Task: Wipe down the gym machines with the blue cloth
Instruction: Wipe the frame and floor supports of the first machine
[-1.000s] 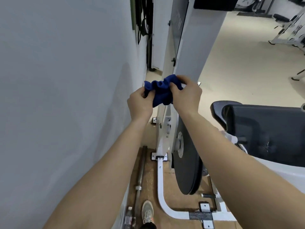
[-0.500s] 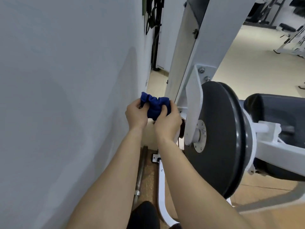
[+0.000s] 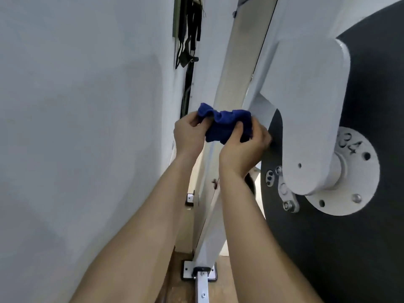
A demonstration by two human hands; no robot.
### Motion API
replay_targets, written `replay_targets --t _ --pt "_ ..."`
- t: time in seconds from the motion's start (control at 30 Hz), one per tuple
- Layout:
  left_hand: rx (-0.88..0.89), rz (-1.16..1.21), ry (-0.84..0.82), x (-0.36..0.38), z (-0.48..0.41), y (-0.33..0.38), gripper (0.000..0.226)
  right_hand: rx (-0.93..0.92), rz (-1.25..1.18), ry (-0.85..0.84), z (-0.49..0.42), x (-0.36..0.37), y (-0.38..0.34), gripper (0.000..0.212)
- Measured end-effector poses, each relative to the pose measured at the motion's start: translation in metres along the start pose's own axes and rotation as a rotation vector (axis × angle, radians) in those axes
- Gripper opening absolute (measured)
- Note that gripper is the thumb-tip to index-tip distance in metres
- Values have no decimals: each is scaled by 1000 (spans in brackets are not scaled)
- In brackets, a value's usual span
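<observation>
Two hands (image 3: 218,138) bunching crumpled blue cloth (image 3: 225,124), white frame (image 3: 231,84)

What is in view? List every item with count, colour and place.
blue fabric cloth: one, blue, bunched, mid-frame.
white metal machine upright: one, white, centre, slanting up behind the cloth.
black round weight disc: one, black, right side.
white metal pivot arm: one, white, across the disc, ending in a round bolted flange.
black hanging straps: a few, black, top centre by the wall.
pale grey wall: one, grey, left.
white bolted base plates: two, white, at the upright's foot and farther back.
brown floor: brown, bottom centre.
hands: two; left hand grips the cloth's left end, right hand its right end.
</observation>
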State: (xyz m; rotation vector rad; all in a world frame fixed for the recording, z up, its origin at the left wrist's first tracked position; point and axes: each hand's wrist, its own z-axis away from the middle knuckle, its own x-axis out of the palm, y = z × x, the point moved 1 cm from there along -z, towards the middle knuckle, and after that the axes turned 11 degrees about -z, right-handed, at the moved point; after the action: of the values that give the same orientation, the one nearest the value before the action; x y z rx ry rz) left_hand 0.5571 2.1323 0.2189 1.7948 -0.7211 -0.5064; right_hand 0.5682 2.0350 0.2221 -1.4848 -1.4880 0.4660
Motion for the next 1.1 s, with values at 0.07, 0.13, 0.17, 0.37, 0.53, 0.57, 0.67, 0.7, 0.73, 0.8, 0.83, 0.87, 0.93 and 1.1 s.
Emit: replay_targets --t 0.07,0.13,0.17,0.37,0.53,0.57,0.67,0.7,0.73,0.8,0.83,0.87,0.93,1.1 --pt "94 23 -16 16 -19 7 12 -110 -73 62 -12 12 12 31" --pt "180 73 -56 29 -33 20 6 -224 -134 103 -19 18 21 31" --pt "223 78 -81 33 -38 26 5 -295 -143 116 -24 20 25 28" --pt "408 -62 -338 42 -53 20 9 -447 53 81 -28 21 53 36" --pt "505 -270 -383 53 -32 2 44 -293 131 -36 -7 -6 82 56" --pt "522 -302 -353 56 -30 5 42 -259 155 -58 -3 -8 83 57" --pt "561 -340 -225 63 -33 30 31 -222 282 -110 13 -8 77 62" --pt "577 -338 -194 65 -36 40 27 -243 297 -117 19 -9 75 64" --pt "593 -329 -182 67 -39 49 23 -279 301 -130 25 -11 75 66" --pt "612 -318 -188 67 -44 57 14 -338 345 -195 35 -15 78 66" --pt "610 -311 -197 67 -46 56 12 -345 402 -236 37 -15 81 65" --pt "597 -298 -210 66 -48 52 14 -337 471 -269 37 -15 84 66" --pt "544 -269 -252 62 -51 43 22 -316 564 -289 29 -13 87 68" --pt "571 -203 -319 52 -55 44 24 -398 489 -211 1 5 69 72"
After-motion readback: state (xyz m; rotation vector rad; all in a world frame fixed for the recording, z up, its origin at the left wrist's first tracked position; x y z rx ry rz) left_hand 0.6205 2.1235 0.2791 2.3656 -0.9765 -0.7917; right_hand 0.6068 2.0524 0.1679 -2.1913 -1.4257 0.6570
